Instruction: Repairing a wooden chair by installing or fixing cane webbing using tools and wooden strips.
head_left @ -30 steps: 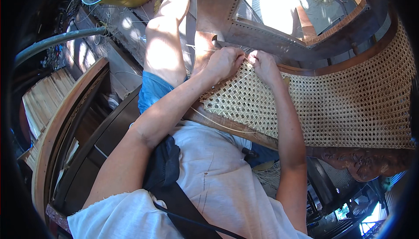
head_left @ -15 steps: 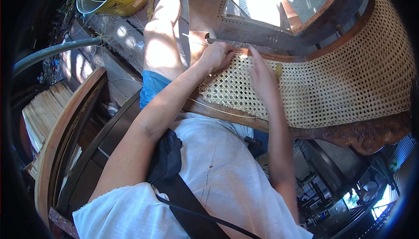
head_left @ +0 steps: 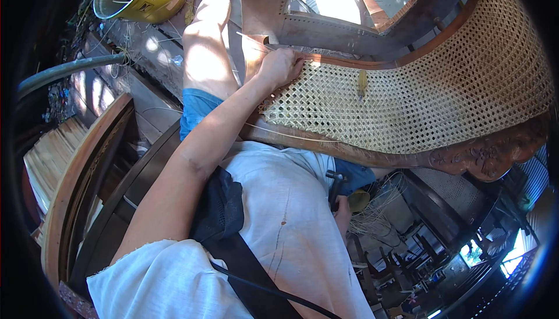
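We see sun patches (head_left: 152, 43) on the plank floor (head_left: 163, 70), dark cane-panelled furniture (head_left: 438, 204) at our lower right, and daylight glaring through an opening (head_left: 515, 255) beyond.

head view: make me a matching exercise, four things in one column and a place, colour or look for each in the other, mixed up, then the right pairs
Things
1. left hand
2. right hand
3. bucket
4. cane webbing

Descriptions
A. yellow on its outside
B. at the dark tool beside the pale shirt
C. woven, with rows of small holes
D. at the far edge of the woven panel, near its left end

Right pairs: 1-D, 2-B, 3-A, 4-C
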`<state>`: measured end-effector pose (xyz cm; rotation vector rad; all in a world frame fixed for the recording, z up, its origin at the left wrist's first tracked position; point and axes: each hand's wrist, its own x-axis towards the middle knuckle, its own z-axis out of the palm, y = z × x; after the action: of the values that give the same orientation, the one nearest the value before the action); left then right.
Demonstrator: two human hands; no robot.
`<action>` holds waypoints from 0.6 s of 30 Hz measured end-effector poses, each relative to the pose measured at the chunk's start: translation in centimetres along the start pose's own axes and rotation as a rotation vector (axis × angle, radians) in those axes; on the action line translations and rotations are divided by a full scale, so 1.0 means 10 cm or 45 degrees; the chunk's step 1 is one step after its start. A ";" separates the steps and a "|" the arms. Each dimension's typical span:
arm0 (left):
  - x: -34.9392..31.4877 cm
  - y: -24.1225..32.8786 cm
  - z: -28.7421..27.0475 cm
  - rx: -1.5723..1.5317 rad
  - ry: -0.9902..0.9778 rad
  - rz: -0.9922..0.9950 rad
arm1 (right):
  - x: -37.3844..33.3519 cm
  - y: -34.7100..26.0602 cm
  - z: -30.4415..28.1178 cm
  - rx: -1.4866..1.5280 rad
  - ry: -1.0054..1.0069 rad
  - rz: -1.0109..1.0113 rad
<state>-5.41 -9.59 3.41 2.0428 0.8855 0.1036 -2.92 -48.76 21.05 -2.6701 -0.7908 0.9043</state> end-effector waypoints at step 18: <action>-0.03 -0.03 0.06 -0.056 0.065 0.018 | 2.55 -1.68 -0.21 -0.400 0.066 -0.494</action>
<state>-5.56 -10.11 2.84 2.0135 0.8927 0.1823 8.30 -20.79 16.03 -2.6273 -1.4784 0.6548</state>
